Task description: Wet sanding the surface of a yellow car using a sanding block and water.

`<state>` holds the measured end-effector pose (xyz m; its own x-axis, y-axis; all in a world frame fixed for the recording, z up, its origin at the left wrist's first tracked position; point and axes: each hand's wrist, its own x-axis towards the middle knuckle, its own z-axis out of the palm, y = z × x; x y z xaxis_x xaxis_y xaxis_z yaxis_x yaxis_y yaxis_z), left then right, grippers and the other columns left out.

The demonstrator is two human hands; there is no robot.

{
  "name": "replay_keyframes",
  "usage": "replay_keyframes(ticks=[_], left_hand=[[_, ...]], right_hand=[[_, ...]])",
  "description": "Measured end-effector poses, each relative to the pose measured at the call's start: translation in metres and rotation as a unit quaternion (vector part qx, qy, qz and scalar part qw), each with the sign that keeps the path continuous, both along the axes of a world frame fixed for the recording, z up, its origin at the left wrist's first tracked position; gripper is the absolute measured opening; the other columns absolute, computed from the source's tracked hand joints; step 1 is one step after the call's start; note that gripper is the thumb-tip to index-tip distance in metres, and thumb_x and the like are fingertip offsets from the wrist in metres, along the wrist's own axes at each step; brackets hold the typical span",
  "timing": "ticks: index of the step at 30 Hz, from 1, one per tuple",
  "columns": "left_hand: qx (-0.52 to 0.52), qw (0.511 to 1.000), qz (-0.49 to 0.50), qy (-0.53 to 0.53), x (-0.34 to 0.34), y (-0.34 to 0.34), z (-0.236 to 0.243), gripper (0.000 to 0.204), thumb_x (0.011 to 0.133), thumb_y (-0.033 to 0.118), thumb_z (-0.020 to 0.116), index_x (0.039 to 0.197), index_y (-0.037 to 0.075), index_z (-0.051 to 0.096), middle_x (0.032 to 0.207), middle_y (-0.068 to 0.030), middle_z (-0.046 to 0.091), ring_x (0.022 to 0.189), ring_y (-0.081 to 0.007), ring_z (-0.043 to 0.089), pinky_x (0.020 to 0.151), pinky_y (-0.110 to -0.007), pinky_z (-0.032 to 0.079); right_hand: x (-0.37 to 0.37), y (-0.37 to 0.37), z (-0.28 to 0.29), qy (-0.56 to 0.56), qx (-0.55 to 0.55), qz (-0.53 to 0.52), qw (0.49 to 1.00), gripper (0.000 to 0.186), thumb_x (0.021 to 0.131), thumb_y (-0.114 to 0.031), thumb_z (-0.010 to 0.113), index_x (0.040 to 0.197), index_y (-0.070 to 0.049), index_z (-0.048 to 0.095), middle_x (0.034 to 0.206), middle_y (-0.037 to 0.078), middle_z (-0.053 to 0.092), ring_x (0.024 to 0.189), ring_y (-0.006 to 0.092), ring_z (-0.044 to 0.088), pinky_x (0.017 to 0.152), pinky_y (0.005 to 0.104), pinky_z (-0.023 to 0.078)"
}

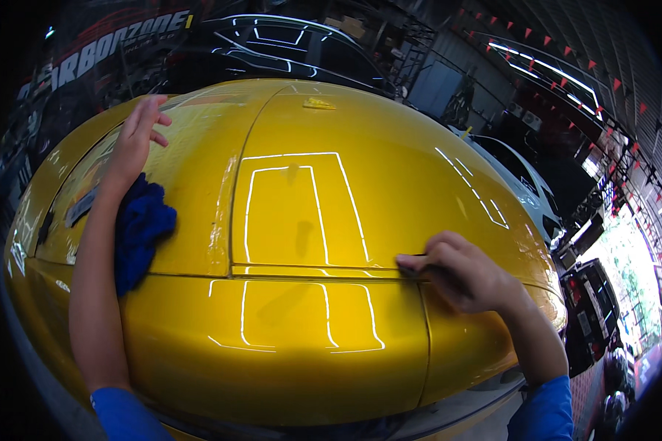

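A glossy yellow car body [301, 213] fills the middle, with dark seams between its panels. My left hand [137, 136] is out over the far left, fingers apart and holding nothing; whether it touches the surface I cannot tell. A crumpled blue cloth [143, 228] lies on the car by my left forearm, partly hidden by it. My right hand [467, 275] is closed around a small dark object [407, 263] at the long seam on the right. My fingers hide most of that object. A small yellow piece [319, 104] lies on the far panel.
Beyond the yellow car stands a dark car [287, 48]. A pale car [518, 173] is to the right, with a black vehicle [591, 316] nearer. A large banner [114, 44] hangs at the far left. Strings of red pennants [566, 50] cross overhead.
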<state>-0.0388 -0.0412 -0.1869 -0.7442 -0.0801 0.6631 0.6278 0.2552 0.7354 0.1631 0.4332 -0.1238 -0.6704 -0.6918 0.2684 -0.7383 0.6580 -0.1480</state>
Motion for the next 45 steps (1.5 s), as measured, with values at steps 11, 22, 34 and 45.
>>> replay_keyframes(ticks=[11,22,34,45], left_hand=[[-0.024,0.999,0.005,-0.022,0.003,-0.005,-0.003,0.045,0.106,0.039,0.038,0.126,0.002,0.054,0.096,-0.0072,0.057,0.081,-0.0123,0.055,0.072,-0.026,0.05],[-0.02,1.0,-0.01,0.0,-0.002,-0.002,-0.001,0.046,0.107,0.039,0.036,0.127,0.002,0.055,0.095,-0.0068,0.059,0.075,-0.0119,0.056,0.072,-0.026,0.05],[0.003,1.0,-0.009,0.004,-0.012,-0.008,-0.004,0.044,0.107,0.037,0.038,0.124,0.001,0.056,0.093,-0.006,0.058,0.082,-0.0119,0.056,0.07,-0.027,0.05],[-0.003,1.0,-0.006,-0.002,-0.005,0.0,-0.005,0.045,0.107,0.039,0.036,0.123,0.001,0.055,0.092,-0.0066,0.058,0.079,-0.0115,0.056,0.07,-0.026,0.05]], right_hand=[[-0.01,-0.015,0.001,-0.024,-0.002,-0.012,1.0,0.011,0.085,0.006,0.059,0.091,-0.002,0.054,0.084,0.017,0.053,0.08,0.0354,0.053,0.072,0.0403,0.045],[-0.012,-0.008,-0.006,-0.052,-0.028,0.027,0.998,0.017,0.088,-0.002,0.06,0.105,-0.003,0.058,0.093,0.017,0.058,0.09,0.0358,0.056,0.079,0.0416,0.048],[0.002,-0.013,-0.002,-0.009,0.005,0.016,1.0,0.02,0.088,-0.001,0.06,0.107,-0.006,0.058,0.096,0.017,0.058,0.094,0.0369,0.056,0.082,0.0415,0.047],[0.022,0.022,0.003,-0.001,-0.042,-0.07,0.997,0.012,0.089,0.006,0.055,0.099,-0.002,0.053,0.09,0.015,0.055,0.086,0.0356,0.055,0.073,0.0389,0.045]])
